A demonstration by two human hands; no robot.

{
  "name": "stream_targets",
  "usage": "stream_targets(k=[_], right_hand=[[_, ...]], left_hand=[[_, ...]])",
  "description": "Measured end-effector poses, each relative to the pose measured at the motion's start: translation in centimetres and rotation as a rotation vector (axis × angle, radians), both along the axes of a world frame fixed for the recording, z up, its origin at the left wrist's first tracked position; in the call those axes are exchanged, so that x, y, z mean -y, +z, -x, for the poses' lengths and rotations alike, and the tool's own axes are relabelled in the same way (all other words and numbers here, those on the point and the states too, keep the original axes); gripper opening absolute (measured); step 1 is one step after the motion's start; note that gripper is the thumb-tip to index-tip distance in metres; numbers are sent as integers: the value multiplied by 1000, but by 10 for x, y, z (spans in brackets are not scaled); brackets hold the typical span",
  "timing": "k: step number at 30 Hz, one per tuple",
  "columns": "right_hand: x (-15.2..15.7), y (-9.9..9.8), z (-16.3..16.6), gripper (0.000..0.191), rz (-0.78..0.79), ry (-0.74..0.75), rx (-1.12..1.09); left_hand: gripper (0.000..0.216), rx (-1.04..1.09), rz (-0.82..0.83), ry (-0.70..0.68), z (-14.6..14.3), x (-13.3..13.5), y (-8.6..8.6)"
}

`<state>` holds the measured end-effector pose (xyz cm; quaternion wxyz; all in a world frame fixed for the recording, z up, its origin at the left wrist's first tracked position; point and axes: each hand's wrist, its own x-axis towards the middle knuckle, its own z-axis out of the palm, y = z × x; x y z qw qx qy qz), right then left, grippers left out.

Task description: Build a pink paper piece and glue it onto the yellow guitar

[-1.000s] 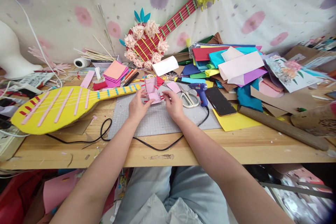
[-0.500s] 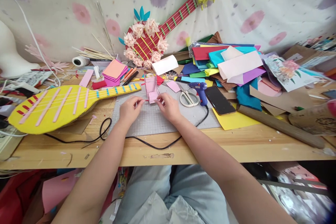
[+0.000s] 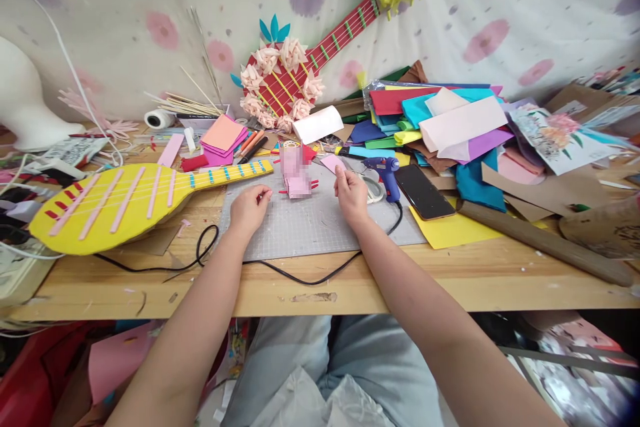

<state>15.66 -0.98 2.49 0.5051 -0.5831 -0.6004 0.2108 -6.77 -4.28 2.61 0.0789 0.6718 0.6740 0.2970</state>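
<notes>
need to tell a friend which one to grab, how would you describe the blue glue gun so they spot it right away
Start at the grey cutting mat in the middle of the wooden table. At its right edge, just beyond the right hand, the glue gun lies between the scissors and the black phone. It is the only blue tool trailing a black cord.

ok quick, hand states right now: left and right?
Left hand: fingers curled, pinching a small red strip over the grey mat.
Right hand: curled near the scissors; whether it holds anything cannot be told.
</notes>
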Motion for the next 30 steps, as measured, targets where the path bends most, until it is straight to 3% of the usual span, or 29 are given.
stream_targets(k=[12,19,25,30], right_hand=[[-7,-10,5,24,-62,7,-77],[-5,-5,2,26,68,16,-190],[5,2,4,50,13,30,-45],[13,1,16,36,-28,184,139]], left_hand=[[21,17,-49,-75,-2,-9,-5],[20,4,-24,-114,-12,-5,-6],[19,31,30,-56,-21,0,-2],[18,153,83,18,-19,2,0]])
